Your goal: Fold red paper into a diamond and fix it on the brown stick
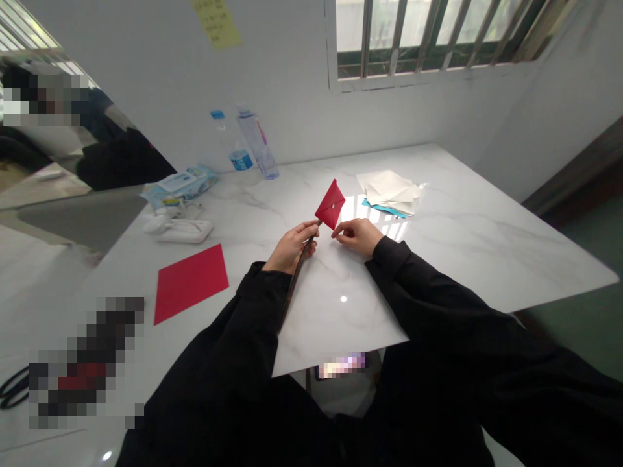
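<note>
In my left hand [291,248] is a dark brown stick [295,283], gripped near its upper end and slanting down toward the table's front edge. At its top sits a red paper pinwheel [331,209], its corners folded to a small pale pin in the middle. My right hand [360,237] is beside the pinwheel's lower corner, fingers loosely bent and slightly apart, with nothing visible between them. Whether a fingertip touches the paper I cannot tell. A flat red sheet of paper [192,283] lies on the table left of my left hand.
Cream paper pieces [389,188] with a blue one beneath lie beyond my right hand. Two plastic bottles [257,144] stand by the wall. A wipes pack [181,185] and a white device [182,229] are at left. Scissor handles [14,388] show at lower left. A person [114,146] is at far left.
</note>
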The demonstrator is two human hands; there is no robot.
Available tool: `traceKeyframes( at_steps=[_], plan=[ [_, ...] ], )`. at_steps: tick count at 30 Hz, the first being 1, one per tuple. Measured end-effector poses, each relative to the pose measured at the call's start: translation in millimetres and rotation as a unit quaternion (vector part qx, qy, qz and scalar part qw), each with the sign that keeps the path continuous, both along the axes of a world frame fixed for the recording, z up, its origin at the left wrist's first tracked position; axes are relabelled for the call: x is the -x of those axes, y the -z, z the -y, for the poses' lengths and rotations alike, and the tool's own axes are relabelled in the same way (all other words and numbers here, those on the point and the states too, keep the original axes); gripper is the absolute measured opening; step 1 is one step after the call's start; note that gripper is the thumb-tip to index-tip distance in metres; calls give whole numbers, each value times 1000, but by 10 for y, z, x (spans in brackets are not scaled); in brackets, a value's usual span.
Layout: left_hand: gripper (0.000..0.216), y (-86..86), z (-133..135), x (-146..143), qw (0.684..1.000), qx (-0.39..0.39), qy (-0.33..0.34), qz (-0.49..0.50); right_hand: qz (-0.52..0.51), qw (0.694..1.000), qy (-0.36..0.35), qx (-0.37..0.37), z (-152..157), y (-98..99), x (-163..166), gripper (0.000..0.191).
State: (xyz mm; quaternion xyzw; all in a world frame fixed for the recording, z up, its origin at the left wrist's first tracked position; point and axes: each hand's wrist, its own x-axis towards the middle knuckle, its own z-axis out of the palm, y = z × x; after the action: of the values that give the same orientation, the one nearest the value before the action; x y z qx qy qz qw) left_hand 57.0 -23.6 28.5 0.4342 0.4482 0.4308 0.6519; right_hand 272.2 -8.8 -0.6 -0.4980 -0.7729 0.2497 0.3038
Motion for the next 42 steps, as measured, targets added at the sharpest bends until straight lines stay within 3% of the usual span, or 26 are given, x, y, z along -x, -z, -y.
traceKeyframes(
  at_steps=[42],
  plan=[
    [38,-15,5,-21,1000,-1,0,-5,17,1000,-10,0,-7,6,-8,21]
  ],
)
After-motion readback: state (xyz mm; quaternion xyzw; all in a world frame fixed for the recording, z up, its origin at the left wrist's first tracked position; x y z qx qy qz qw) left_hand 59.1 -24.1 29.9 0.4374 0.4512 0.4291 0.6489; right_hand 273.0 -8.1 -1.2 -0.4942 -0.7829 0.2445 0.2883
